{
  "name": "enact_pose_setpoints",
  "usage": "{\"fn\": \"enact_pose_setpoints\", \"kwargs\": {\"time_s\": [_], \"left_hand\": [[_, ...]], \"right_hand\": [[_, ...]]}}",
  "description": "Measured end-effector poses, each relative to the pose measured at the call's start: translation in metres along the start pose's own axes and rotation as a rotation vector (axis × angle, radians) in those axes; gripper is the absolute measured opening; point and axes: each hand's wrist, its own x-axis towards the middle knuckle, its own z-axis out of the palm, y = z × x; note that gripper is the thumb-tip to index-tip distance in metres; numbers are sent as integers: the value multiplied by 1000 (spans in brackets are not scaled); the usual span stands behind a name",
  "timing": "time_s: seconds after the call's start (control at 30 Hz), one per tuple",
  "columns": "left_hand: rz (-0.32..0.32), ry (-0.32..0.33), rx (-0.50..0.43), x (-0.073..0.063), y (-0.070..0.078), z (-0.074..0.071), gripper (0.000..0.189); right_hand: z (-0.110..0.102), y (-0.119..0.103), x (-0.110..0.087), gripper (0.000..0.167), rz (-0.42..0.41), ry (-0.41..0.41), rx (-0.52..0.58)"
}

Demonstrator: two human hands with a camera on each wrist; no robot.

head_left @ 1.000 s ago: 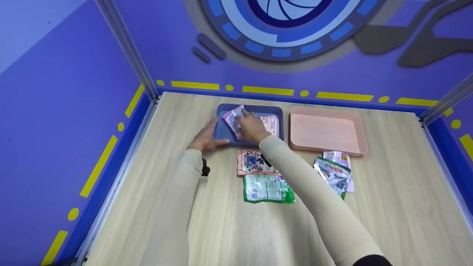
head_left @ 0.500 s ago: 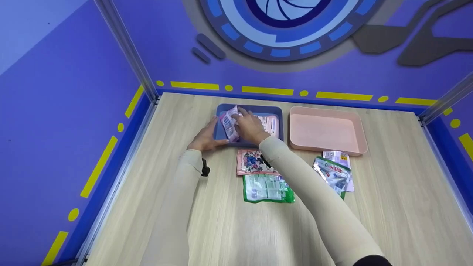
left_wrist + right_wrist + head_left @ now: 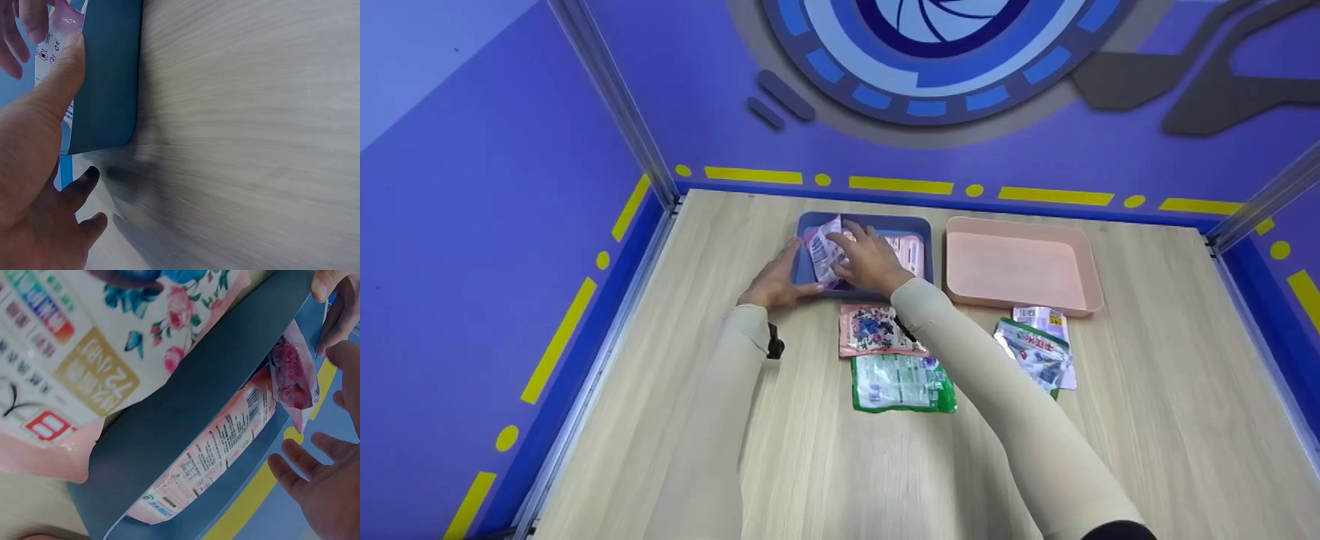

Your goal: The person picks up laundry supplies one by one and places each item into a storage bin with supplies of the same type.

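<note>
A purple-pink printed pouch (image 3: 822, 251) leans inside the left part of a blue-grey tray (image 3: 896, 220). Over it my right hand (image 3: 874, 262) hovers; in the right wrist view its fingers are spread, apart from the pouch. My left hand (image 3: 774, 282) rests at the tray's front left corner, thumb along the front rim, other fingers loosely extended by the left side. A second pouch, pink and white with printed text (image 3: 211, 447), lies in the tray's right part, partly hidden by the right hand in the head view.
A pink tray (image 3: 1020, 262) stands to the right. Before the blue tray lie a floral pink pouch (image 3: 874, 330) and a green-edged pouch (image 3: 900, 384). Another green-edged pouch (image 3: 1035, 354) overlaps a lilac one (image 3: 1046, 319) at the right. Purple walls bound the wooden table (image 3: 810, 465).
The purple-pink pouch has shifted left and tilted up against the tray's left part. The right hand's fingers have loosened from it. The left hand stays at the tray corner.
</note>
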Motion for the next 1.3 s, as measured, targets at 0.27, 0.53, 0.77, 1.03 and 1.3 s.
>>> {"fn": "enact_pose_setpoints", "kwargs": {"time_s": [0.27,0.53,0.77,1.03,1.3], "left_hand": [[-30,-6,0,1,-1,1,111],[-39,-11,-15,0,0,0,111],[-67,-25,-23,0,1,-1,110],[-57,-9,-40,-1,2,-1,110],[-51,-4,-7,0,1,0,110]], "right_hand": [[-1,7,-7,66,-70,-13,39],[-2,12,-18,67,-143,16,61],[-4,15,-30,68,-168,5,57],[-9,14,-45,69,-196,-15,27],[-9,14,-58,68,-261,1,25]]}}
